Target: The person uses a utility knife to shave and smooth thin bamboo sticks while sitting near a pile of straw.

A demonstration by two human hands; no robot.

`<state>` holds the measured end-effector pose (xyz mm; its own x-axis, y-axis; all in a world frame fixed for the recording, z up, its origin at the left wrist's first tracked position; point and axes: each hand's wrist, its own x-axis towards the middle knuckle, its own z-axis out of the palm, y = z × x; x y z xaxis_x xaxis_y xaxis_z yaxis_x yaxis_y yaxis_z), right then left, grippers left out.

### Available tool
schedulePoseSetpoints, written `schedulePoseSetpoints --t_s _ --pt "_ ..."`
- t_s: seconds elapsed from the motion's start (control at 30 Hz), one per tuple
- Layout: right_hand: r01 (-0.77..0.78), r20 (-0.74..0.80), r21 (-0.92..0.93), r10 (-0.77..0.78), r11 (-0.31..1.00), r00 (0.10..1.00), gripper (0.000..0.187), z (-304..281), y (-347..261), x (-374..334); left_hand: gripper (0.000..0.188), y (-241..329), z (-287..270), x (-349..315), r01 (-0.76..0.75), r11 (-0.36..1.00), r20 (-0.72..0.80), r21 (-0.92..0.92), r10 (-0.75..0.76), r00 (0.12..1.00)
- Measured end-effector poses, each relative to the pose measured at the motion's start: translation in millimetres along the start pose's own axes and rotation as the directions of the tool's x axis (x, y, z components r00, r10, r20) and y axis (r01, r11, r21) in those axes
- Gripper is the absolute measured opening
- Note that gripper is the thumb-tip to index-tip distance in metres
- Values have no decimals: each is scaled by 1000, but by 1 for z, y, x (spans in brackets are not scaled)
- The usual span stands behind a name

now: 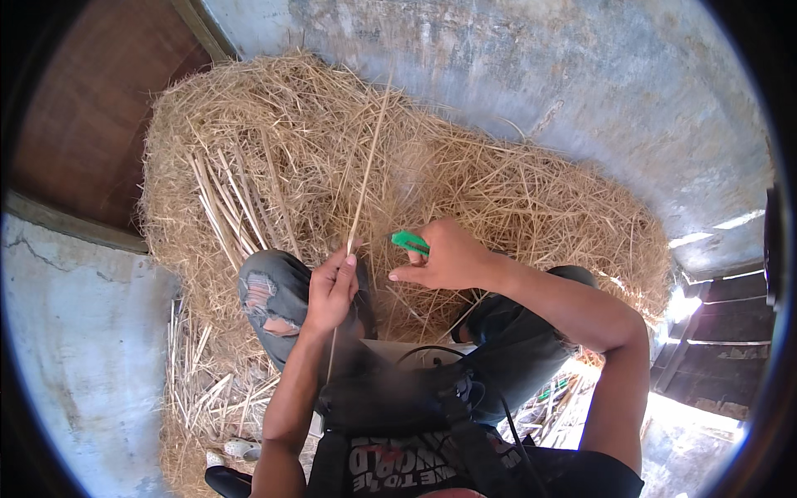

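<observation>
A long, thin pale strip [365, 187], which looks like split bamboo or cane, is pinched in my left hand [334, 289] between thumb and fingers. It rises up and slightly right over the straw, and its lower end passes under my hand toward my lap. My right hand [448, 257] is closed round a green utility knife [409, 241], beside the strip and apart from it. The knife's handle points left toward the strip; whether its blade is out is too small to tell.
A big heap of dry straw [531, 191] spreads ahead of my knees. Several pale sticks [224, 203] lie on it at the left, with more cut pieces [212, 398] below. Behind stands a worn bluish wall [581, 66]; a brown door panel [100, 100] is at the far left.
</observation>
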<state>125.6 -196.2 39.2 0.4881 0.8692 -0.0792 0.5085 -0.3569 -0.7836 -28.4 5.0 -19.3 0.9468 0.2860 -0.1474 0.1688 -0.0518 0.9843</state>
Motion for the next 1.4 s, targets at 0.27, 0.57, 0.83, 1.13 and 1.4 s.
schedulePoseSetpoints --t_s 0.27,0.57,0.83,1.13,1.4 --pt "-154 -112 427 222 891 969 35 -9 0 14 44 16 17 -7 83 983 297 -161 -32 954" --pt "-261 -409 477 474 839 780 41 -80 42 30 47 18 21 -20 68 992 359 -108 -25 933" --pt "-410 -267 -103 372 906 889 40 -100 60 14 42 -5 13 -26 -12 1000 184 -6 13 983" --pt "-350 -222 -190 307 917 925 44 -100 56 15 41 -6 17 -26 -131 991 198 13 126 972" --pt "-398 -133 -41 390 916 911 40 -76 45 16 38 -13 19 -26 -139 990 153 9 136 979"
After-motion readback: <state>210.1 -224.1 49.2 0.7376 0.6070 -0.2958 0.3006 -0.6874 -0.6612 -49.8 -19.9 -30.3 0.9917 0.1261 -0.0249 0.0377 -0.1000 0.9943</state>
